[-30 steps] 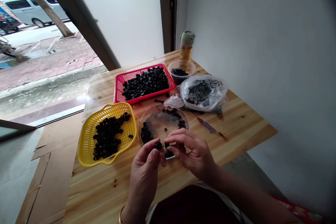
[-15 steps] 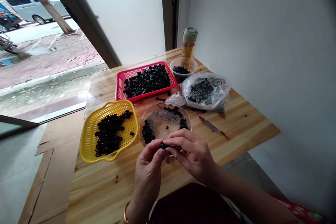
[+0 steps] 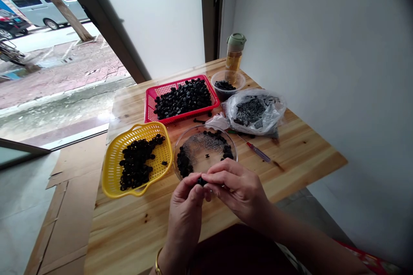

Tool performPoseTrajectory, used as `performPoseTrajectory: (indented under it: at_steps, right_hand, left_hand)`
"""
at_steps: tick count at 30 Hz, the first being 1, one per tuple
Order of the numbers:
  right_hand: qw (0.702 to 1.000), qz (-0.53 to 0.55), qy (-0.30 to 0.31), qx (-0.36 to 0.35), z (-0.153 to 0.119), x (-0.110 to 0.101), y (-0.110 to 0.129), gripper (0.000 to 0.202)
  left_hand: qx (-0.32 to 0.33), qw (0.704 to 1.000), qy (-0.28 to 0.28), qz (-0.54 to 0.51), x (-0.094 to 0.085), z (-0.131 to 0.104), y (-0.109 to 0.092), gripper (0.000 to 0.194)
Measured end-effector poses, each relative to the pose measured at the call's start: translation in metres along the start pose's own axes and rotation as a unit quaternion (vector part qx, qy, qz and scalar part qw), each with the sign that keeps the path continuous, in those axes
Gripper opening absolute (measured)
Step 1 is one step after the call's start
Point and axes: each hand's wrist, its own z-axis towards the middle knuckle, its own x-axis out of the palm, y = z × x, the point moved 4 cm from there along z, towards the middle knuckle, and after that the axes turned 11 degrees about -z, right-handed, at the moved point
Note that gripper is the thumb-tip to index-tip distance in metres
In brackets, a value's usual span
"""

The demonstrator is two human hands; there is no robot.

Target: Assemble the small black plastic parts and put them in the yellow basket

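The left hand [image 3: 185, 210] and right hand [image 3: 243, 191] met at the lower centre of the frame, fingertips of both closed on a small black part [image 3: 201, 181] held above the near edge of a clear round dish [image 3: 206, 165]. Inside the dish, black pieces and pale wire-like bits ringed the floor around one lone dark piece [image 3: 207, 155]. The handwork looked to be partway along: a pile of ring-like black pieces [image 3: 135, 161] in the yellow basket [image 3: 108, 159], left of centre, may have been finished, while plenty appeared left to handle in the red basket [image 3: 150, 105] at upper centre, heaped with black discs [image 3: 182, 99], and in the plastic tub [image 3: 240, 78] and clear bag [image 3: 269, 118] to its right. A screwdriver [image 3: 258, 153] lay unused on the wooden table [image 3: 129, 227]. Fingers covered most of the held part, leaving its shape and whether it was joined unclear; the hands hid the dish's near side, crinkled plastic blurred the bag's contents, and the frame's bottom edge cut off the left forearm.
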Motion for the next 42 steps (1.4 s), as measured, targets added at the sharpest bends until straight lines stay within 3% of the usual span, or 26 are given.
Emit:
performPoseTrajectory:
  at_steps: [5,11,17,21,24,27,29,32,35,42]
  right_hand:
    - [1.0,-0.008,0.023,-0.002,0.002,-0.001,0.001,0.024]
    - [0.999,0.003,0.035,-0.01,0.004,-0.003,0.003,0.02]
    - [0.999,0.024,0.037,0.006,0.002,-0.001,0.003,0.021]
    - [0.99,0.109,0.072,0.056,0.004,0.003,-0.006,0.016]
    - [0.943,0.265,0.127,0.153,0.005,0.012,-0.021,0.008]
    - [0.841,0.426,0.17,0.288,0.002,0.022,-0.037,0.027]
    - [0.774,0.48,0.2,0.361,-0.002,0.027,-0.043,0.043]
    - [0.715,0.49,0.284,0.41,-0.009,0.03,-0.046,0.043]
    - [0.702,0.489,0.319,0.409,-0.012,0.03,-0.044,0.031]
    - [0.716,0.528,0.244,0.386,-0.016,0.037,-0.038,0.025]
  left_hand:
    - [0.009,1.0,0.006,0.014,0.0,0.0,-0.002,0.025]
    - [0.043,0.996,0.054,0.05,0.005,-0.001,-0.012,0.019]
    - [0.081,0.993,0.055,0.072,-0.001,-0.001,-0.016,0.015]
    - [0.092,0.987,0.1,0.089,-0.001,-0.001,-0.018,0.012]
    - [0.088,0.983,0.127,0.097,-0.001,-0.002,-0.017,0.011]
    - [0.096,0.975,0.144,0.138,0.0,-0.004,-0.017,0.012]
    - [0.118,0.965,0.156,0.174,0.003,-0.007,-0.02,0.012]
    - [0.143,0.952,0.162,0.217,0.008,-0.009,-0.025,0.012]
    - [0.136,0.95,0.168,0.226,0.009,-0.01,-0.027,0.011]
    - [0.122,0.949,0.203,0.21,0.008,-0.014,-0.024,0.014]
